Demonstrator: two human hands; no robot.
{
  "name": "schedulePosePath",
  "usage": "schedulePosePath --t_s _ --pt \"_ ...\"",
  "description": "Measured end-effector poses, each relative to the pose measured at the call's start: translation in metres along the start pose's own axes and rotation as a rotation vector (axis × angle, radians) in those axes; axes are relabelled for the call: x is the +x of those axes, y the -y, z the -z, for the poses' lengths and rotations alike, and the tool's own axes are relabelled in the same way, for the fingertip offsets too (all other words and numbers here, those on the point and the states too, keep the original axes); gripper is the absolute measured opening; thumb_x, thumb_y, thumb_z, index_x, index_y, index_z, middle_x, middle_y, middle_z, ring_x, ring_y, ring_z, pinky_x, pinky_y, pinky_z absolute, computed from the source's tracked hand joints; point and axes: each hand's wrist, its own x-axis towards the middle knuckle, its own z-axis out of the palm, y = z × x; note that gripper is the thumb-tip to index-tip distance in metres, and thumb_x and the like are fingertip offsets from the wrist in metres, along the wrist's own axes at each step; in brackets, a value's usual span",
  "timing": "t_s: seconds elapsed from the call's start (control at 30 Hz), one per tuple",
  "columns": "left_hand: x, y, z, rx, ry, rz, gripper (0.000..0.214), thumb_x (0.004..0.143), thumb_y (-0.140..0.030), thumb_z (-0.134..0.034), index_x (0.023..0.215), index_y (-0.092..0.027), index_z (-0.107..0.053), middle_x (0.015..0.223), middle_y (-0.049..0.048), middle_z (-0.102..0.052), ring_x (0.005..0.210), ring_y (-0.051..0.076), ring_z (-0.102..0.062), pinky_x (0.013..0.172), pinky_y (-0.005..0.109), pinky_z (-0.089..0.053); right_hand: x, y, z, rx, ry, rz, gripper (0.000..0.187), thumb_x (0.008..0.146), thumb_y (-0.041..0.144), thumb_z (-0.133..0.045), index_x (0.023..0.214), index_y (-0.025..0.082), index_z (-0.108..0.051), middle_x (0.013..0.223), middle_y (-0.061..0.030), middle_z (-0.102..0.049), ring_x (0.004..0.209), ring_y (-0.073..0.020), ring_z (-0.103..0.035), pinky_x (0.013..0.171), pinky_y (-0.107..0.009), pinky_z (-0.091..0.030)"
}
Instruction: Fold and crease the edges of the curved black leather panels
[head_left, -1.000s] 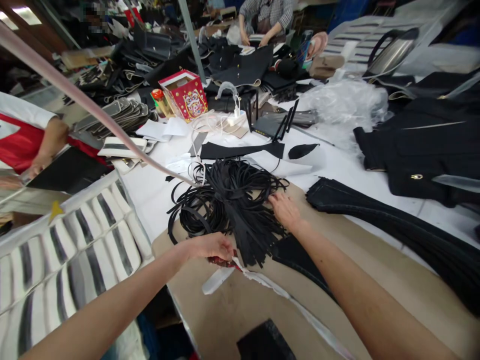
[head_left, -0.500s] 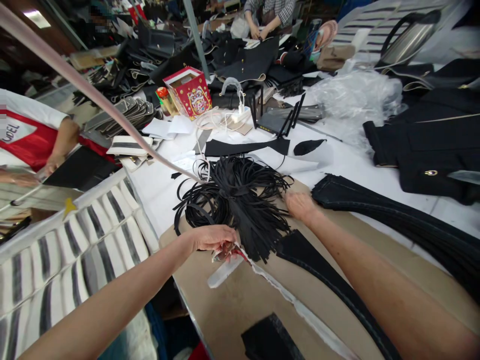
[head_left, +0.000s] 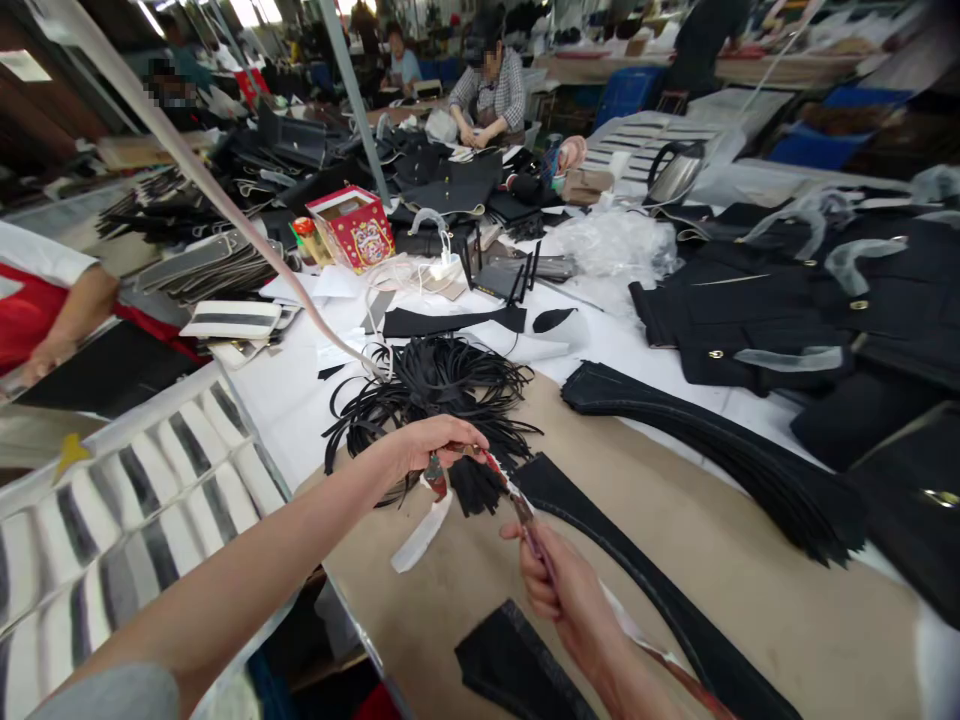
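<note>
My left hand (head_left: 442,442) is closed in a pinch on a narrow strip (head_left: 501,472) with red and white on it, over the front of a bundle of thin black straps (head_left: 457,375). A pale tail (head_left: 421,535) hangs below that hand. My right hand (head_left: 559,580) wraps round a slim tool (head_left: 541,552) with a purplish handle; its far end meets the strip, and its exact kind is unclear. The strip continues under my right forearm towards the lower right. Beside the right hand lies a long curved black piece (head_left: 600,535).
A brown board (head_left: 720,560) covers the near table. Stacked curved black pieces (head_left: 697,450) lie to the right, a black piece (head_left: 510,650) in front. Further back are a router (head_left: 499,275) and a red box (head_left: 351,230). A co-worker's arm (head_left: 75,315) is at left.
My right hand has come back from beside the black straps and now holds the slim tool against the strip. My left hand keeps its pinch. The head view has tilted up.
</note>
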Motion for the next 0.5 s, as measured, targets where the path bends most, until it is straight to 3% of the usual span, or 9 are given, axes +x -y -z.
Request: schedulePosePath --t_s 0.1,0.27,0.5 --pt "-0.008 0.003 -0.013 0.0 -0.013 -0.006 0.02 0.065 -0.021 -0.072 0.08 -0.009 -0.066 0.077 0.0064 -0.068 0.038 0.0 -0.029 0.035 0.016 -0.021 -0.003 -0.018 -0.021 0.291 -0.063 -0.036 0.061 0.065 0.071 -0.064 0.091 0.015 -0.058 0.054 0.0107 -0.022 0.043 -0.0033 -0.011 0.04 -0.018 -0.005" --pt "-0.028 0.012 -0.023 0.007 -0.051 -0.007 0.025 0.059 -0.019 -0.076 0.08 -0.012 -0.064 0.079 0.0045 -0.069 0.039 0.0 -0.031 0.04 0.017 -0.029 0.008 -0.022 -0.04 0.393 -0.122 -0.042 0.042 0.066 0.05 -0.063 0.088 0.015 -0.059 0.052 0.0102 -0.027 0.04 -0.0027 -0.013 0.041 -0.019 -0.004" --pt "-0.047 0.027 -0.022 0.052 -0.054 -0.024 0.029 0.058 -0.021 -0.072 0.085 -0.013 -0.063 0.081 0.0025 -0.068 0.039 0.001 -0.028 0.038 0.017 -0.018 0.014 -0.025 -0.064 0.506 -0.173 0.035 0.039 0.061 0.05 -0.064 0.08 0.018 -0.053 0.049 0.0122 -0.025 0.039 -0.0028 -0.012 0.041 -0.019 -0.004"
